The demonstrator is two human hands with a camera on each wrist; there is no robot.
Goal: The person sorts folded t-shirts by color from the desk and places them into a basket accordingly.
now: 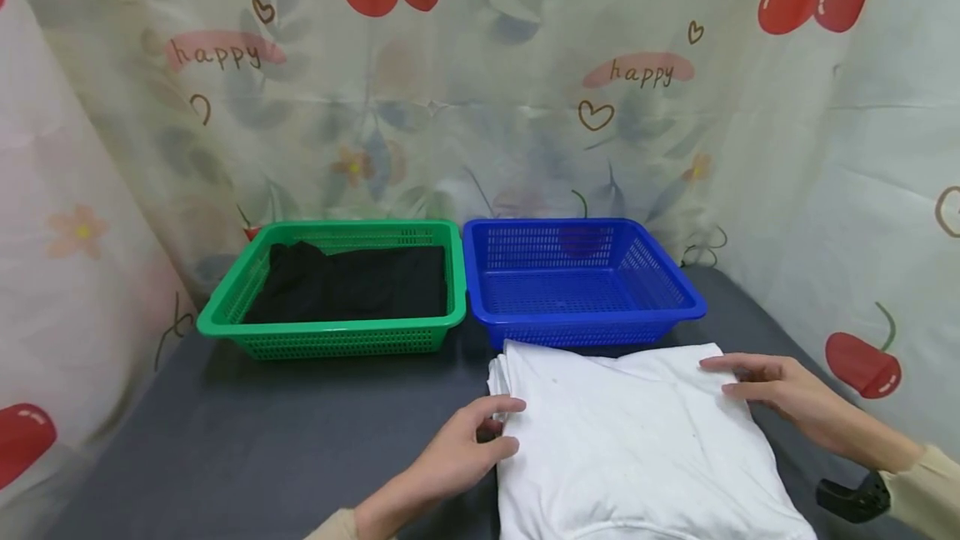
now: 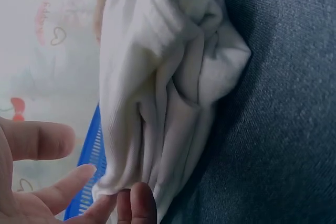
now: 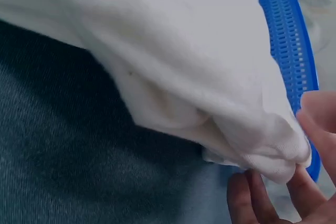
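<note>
A folded white shirt (image 1: 622, 432) lies on the dark table in front of the blue basket, a curved seam showing at its near end. My left hand (image 1: 468, 448) is at its left edge, thumb and forefinger apart. In the left wrist view, the lower fingertips (image 2: 142, 203) touch the layered folds, while the thumb stays off the cloth. At the far right corner is my right hand (image 1: 787, 398), forefinger and thumb resting on top. Fingers (image 3: 240, 198) of that hand reach beneath the cloth's edge in the right wrist view.
Behind the shirt stands a blue plastic basket (image 1: 585, 317), its mesh floor visible. A green basket (image 1: 337, 327) beside it on the left holds folded black cloth (image 1: 375, 282). Printed curtains (image 1: 465, 132) hang behind and at both sides of the dark table (image 1: 300, 432).
</note>
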